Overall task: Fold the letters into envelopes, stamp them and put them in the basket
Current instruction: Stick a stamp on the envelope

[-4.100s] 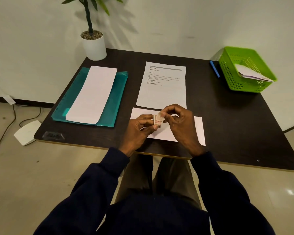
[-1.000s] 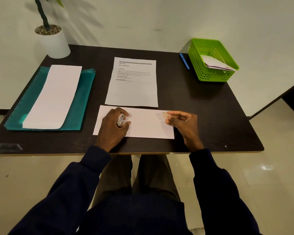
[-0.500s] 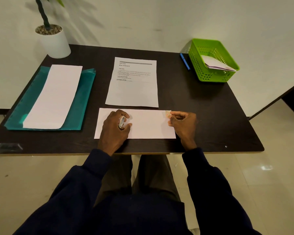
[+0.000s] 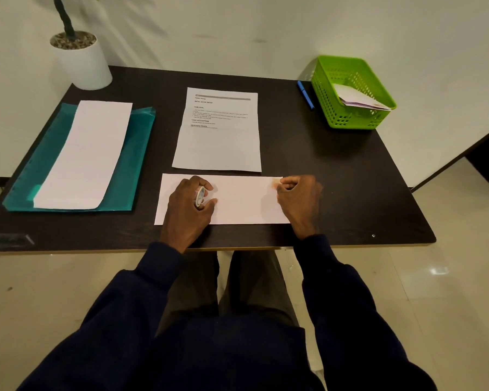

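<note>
A long white envelope [image 4: 237, 201] lies flat near the table's front edge. My left hand [image 4: 185, 215] rests on its left part and grips a small roll of stamps [image 4: 200, 196] between thumb and fingers. My right hand [image 4: 299, 198] is at the envelope's top right corner, its curled fingers holding a small brownish stamp [image 4: 275, 183] down on the paper. A printed letter [image 4: 219, 134] lies unfolded just behind the envelope. The green basket [image 4: 350, 121] stands at the back right with white envelopes [image 4: 356, 98] in it.
A teal plastic folder [image 4: 137, 153] with a white sheet [image 4: 88, 153] on it lies at the left. A white plant pot [image 4: 82, 62] stands at the back left corner. A blue pen [image 4: 305, 94] lies next to the basket. The dark table [image 4: 336, 179] ends close to my body.
My right hand carried the stamp from mid-air to the envelope's top right corner and lowered it onto the paper. My left hand stayed on the envelope with the roll.
</note>
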